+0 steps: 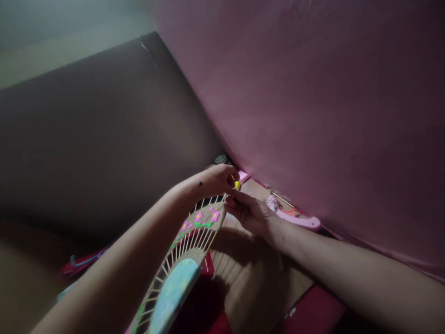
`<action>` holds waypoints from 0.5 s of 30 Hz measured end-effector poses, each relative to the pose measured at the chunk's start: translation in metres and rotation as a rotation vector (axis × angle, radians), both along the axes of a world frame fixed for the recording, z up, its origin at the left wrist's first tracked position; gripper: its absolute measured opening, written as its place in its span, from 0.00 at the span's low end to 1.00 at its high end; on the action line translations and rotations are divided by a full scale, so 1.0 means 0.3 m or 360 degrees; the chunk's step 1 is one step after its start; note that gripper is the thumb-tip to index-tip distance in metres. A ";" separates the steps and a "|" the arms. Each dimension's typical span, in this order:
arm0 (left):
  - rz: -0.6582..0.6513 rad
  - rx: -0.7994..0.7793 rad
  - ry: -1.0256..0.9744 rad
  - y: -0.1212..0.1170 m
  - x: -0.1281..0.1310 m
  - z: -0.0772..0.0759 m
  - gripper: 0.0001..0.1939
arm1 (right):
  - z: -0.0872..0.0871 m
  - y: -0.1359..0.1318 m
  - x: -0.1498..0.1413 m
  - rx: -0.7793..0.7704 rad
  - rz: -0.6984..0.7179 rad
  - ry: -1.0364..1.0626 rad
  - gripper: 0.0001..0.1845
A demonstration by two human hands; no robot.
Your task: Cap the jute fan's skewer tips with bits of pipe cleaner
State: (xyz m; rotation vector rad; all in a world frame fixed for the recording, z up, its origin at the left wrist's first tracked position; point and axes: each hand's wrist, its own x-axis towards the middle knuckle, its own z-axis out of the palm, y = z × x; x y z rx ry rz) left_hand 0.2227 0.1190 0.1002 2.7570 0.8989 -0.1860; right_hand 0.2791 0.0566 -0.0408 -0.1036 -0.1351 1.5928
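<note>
The stick-and-twine basket (201, 218) is tilted, its light blue panel toward the bottom of the view; its inside is not clear. At its far edge, the left hand (219, 179) curls in and the right hand (251, 214) bunches its fingertips, but I cannot tell what either grips. Beyond the basket sits a round container (221, 159), contents hidden; right of it lies a pink handle (301, 220).
</note>
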 end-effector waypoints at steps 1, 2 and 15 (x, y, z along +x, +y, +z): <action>-0.0019 0.0065 0.0111 -0.004 0.001 0.011 0.10 | 0.004 0.000 0.000 0.0000 -0.0004 -0.0004 0.02; -0.0018 0.0132 0.0237 -0.008 0.003 0.023 0.07 | 0.008 -0.001 0.000 -0.0002 -0.0007 -0.0006 0.02; -0.0435 0.0718 0.0499 -0.123 0.098 0.036 0.07 | -0.016 0.003 -0.007 0.0220 -0.0077 -0.0156 0.01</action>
